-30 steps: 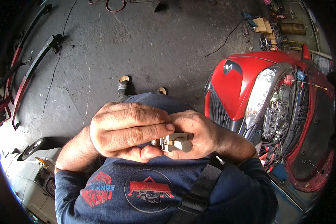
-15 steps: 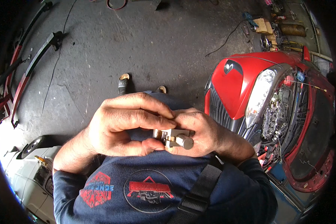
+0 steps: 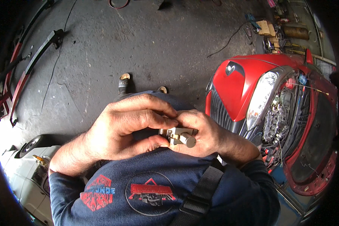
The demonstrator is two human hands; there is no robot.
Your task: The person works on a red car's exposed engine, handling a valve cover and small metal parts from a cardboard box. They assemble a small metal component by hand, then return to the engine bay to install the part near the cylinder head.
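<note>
In front of my chest, both hands meet on a small silver metal tool. It has a blocky body, and a cylindrical knob sticks out toward me. My right hand is closed around the tool's right side, and its fingers are partly hidden. My left hand pinches the tool's left end, where a dark, round piece shows between thumb and fingers. The left fingertips also touch my right hand near its thumb. What lies inside the right palm is hidden.
At the right stands a red car with its hood up and engine bay exposed. Red-and-black metal lift arms lie at the left. A white vehicle is at the lower left. Cardboard and parts lie at the upper right.
Both hands have shifted very slightly with the tool between them. My left thumb and fingers now cover more of the tool's left end. The grip otherwise looks the same.
</note>
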